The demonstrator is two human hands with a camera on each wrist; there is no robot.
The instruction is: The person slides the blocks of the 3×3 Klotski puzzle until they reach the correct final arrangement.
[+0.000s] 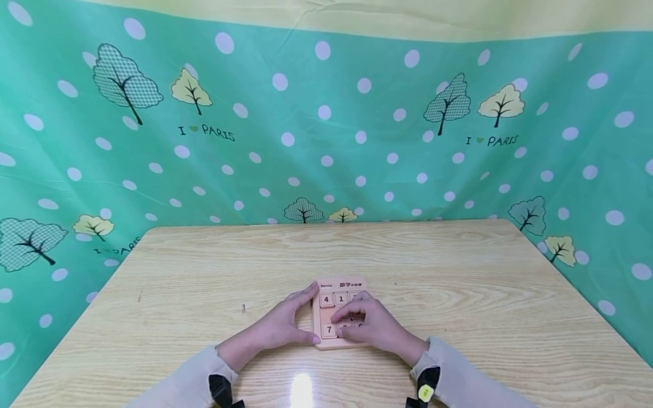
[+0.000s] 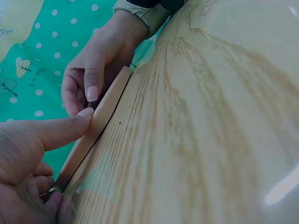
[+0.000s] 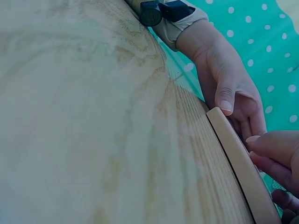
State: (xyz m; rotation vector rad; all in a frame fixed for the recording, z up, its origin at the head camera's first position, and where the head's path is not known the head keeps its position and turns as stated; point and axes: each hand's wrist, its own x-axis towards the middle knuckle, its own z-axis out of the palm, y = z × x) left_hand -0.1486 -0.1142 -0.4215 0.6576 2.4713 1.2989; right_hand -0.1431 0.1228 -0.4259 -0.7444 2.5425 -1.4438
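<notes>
A pink sliding number puzzle (image 1: 326, 343) lies on the table in the head view, with tiles 4, 1 and 7 readable and a gap at the middle left. My left hand (image 1: 279, 326) holds its left side, thumb at the near corner and fingers at the far one. From the right, my right hand (image 1: 380, 326) reaches over the board and hides several tiles. Its index fingertip is at the gap and its thumb is beside the 7 tile. In the left wrist view, the puzzle's near edge (image 2: 105, 105) shows below both hands.
The wood-grained table (image 1: 204, 266) extends around the puzzle, with a bright reflection near its front edge. A green polka-dot cloth (image 1: 326, 136) with printed trees hangs behind it and at both sides. Dark wrist cameras (image 1: 220, 390) sit at both sleeves.
</notes>
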